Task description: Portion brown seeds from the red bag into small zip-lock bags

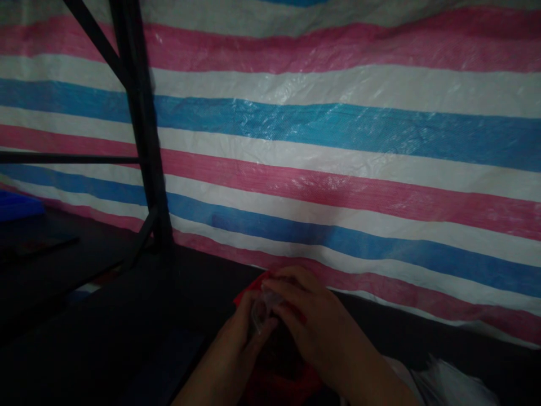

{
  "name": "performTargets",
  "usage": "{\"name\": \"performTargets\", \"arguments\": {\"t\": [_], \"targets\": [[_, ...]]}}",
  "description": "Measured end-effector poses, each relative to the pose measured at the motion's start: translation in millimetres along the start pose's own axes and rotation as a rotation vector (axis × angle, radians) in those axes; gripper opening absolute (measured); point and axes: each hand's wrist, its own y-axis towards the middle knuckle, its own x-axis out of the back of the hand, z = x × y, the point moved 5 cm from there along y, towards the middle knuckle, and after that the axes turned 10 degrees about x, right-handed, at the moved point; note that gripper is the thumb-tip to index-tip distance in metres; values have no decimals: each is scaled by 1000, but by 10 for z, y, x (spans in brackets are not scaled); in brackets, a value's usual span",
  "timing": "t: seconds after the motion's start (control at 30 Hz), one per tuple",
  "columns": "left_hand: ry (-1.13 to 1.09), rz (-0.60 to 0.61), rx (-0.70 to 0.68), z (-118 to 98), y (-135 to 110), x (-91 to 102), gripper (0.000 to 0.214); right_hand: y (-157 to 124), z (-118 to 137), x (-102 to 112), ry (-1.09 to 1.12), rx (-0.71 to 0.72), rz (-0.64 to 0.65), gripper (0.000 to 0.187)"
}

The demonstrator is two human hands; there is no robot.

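My left hand (236,344) and my right hand (313,321) meet low in the middle of the view over a dark table. Both are closed together on a small red item (249,290) wrapped in thin clear plastic (261,313). The fingers of my right hand curl over its top; my left hand's fingers pinch it from below. More red material (279,383) lies under my wrists. The dim light hides what the item is.
A tarp (338,141) striped pink, white and blue hangs right behind the table. A black metal frame post (143,124) stands at the left. A blue object (17,206) lies far left. White plastic (448,383) sits at the lower right.
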Motion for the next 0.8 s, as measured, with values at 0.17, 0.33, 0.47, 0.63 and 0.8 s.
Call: {"name": "performTargets", "arguments": {"t": [0.17, 0.33, 0.47, 0.63, 0.8], "targets": [[40, -85, -13, -35, 51, 109, 25, -81, -226, -32, -87, -209, 32, 40], [53, -176, 87, 113, 95, 235, 37, -193, -396, -338, -201, -309, 330, 43], [-49, -134, 143, 191, 101, 205, 47, -196, -383, -427, -135, -317, 334, 43], [-206, -73, 191, 153, 82, 148, 48, -228, -345, -506, 181, -319, 273, 48], [-306, -11, 258, 142, -26, 179, 45, -226, -373, -562, 319, -277, 160, 45]]}}
